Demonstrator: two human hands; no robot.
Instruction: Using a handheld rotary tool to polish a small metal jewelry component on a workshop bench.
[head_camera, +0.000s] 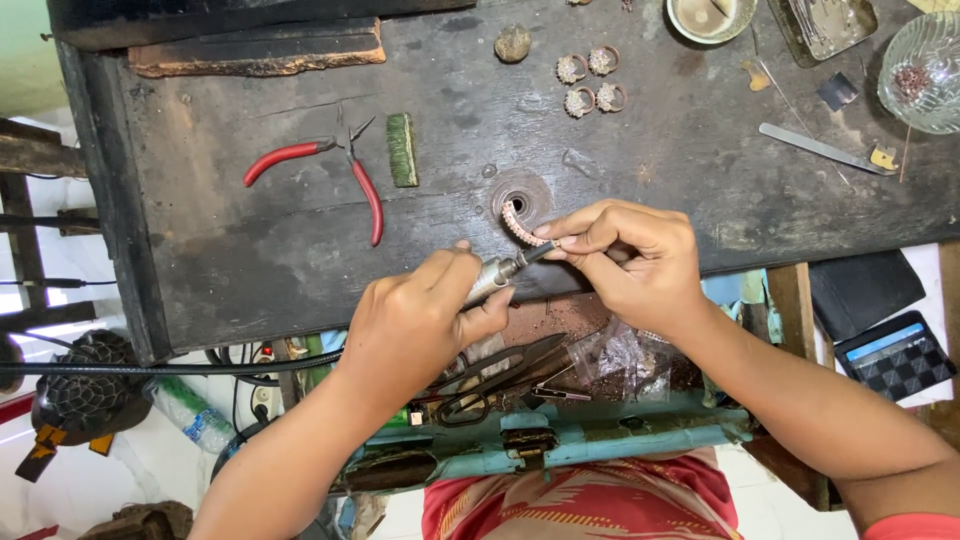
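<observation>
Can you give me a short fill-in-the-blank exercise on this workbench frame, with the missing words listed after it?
1. The left hand grips a metal rotary handpiece, and the right hand holds a small studded ____ at its tip.
2. The pliers on the bench have ____ handles.
3. Beside the pliers lies a small brush with ____ bristles.
4. Farther back on the bench sits a cluster of ____ rings.

Missing words: ring; red; green; four
</observation>
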